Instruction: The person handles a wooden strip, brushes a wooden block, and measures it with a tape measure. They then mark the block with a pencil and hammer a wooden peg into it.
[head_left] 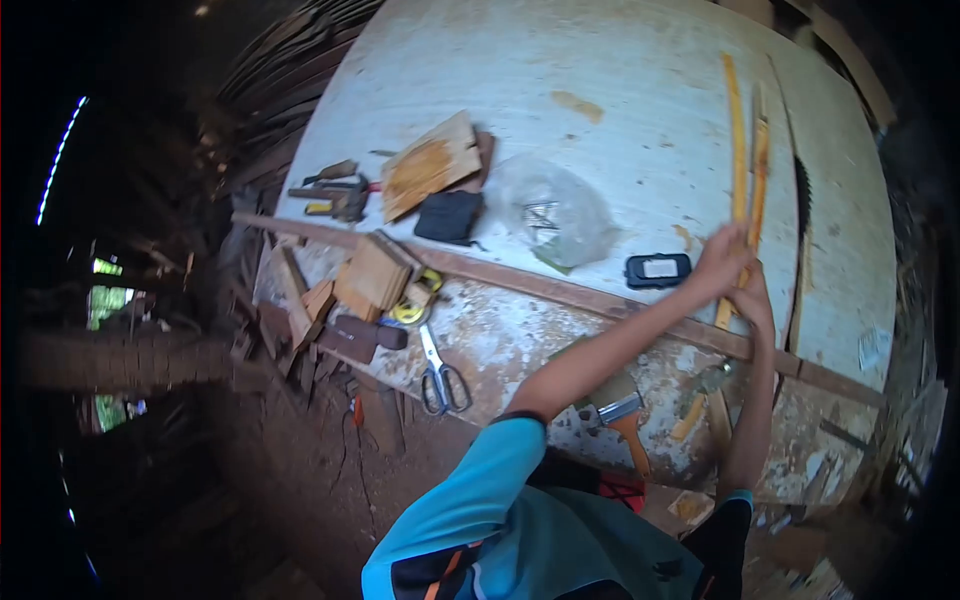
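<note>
Two long, narrow yellow strips, which look like wood or bamboo, lie nearly side by side at the right of the white board. My left hand is closed around the left yellow strip, whose lower end sticks out below the hand. Just below and to the right, my right hand is closed at the lower part of the right yellow strip. The hands overlap, so their exact finger contact is partly hidden. A black case with a pale label lies left of my hands.
A clear plastic bag, black cloth, wood blocks, scissors, tape measure and hammer lie leftward. Near me are a paintbrush and another hammer. A brown wooden batten crosses the bench.
</note>
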